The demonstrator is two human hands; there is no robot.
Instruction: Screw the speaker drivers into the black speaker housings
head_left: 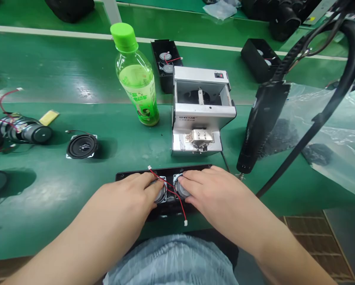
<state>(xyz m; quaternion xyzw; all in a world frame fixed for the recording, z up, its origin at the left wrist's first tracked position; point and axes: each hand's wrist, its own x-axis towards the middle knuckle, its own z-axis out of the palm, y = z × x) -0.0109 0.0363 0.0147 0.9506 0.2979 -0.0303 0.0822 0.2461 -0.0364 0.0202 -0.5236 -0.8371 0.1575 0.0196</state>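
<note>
A black speaker housing (162,173) lies on the green bench in front of me, with two round speakers seated side by side in it. My left hand (133,192) presses its fingers on the left speaker (160,194). My right hand (208,190) holds the right speaker (182,189) the same way, so the fingers hide much of both. A thin red wire (177,196) runs across the speakers, ending in a white connector (185,223) near the housing's front edge.
A WEIXIN screw feeder (202,111) stands just beyond the housing, beside a green-capped drink bottle (135,75). A black electric screwdriver (262,126) hangs to the right, with clear plastic sheet (328,130) behind it. Loose speakers (82,145) lie left; black housings (165,63) sit behind.
</note>
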